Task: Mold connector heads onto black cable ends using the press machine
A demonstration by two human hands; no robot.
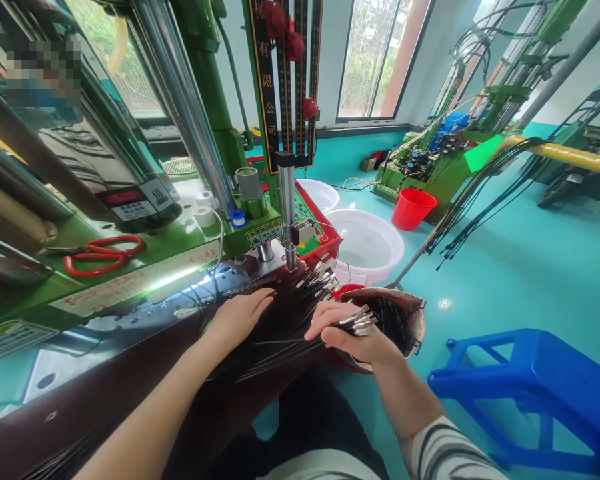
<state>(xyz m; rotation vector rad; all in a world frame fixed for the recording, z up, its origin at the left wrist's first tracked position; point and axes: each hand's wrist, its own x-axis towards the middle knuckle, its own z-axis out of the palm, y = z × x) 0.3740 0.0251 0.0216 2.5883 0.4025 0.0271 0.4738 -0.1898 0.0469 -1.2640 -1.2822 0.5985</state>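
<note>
Right hand [353, 342] closed around a bundle of thin black cables with silver metal ends [363, 321]; left hand [237, 313] loosely extended above the dark reddish-brown tabletop [105, 383].
The 2 hands are apart; the left has its fingers nearly straight, and whether it touches anything beneath, I cannot tell. Just beyond and between them lies a heap of silver-tipped black cables [317, 283]. Close on the right hand's outer side stands a brown-lined round container [415, 312] with more black strands inside. Left of the left hand, 1 pair of red-handled scissors [105, 257] rests on the green metal machine [215, 100].
</note>
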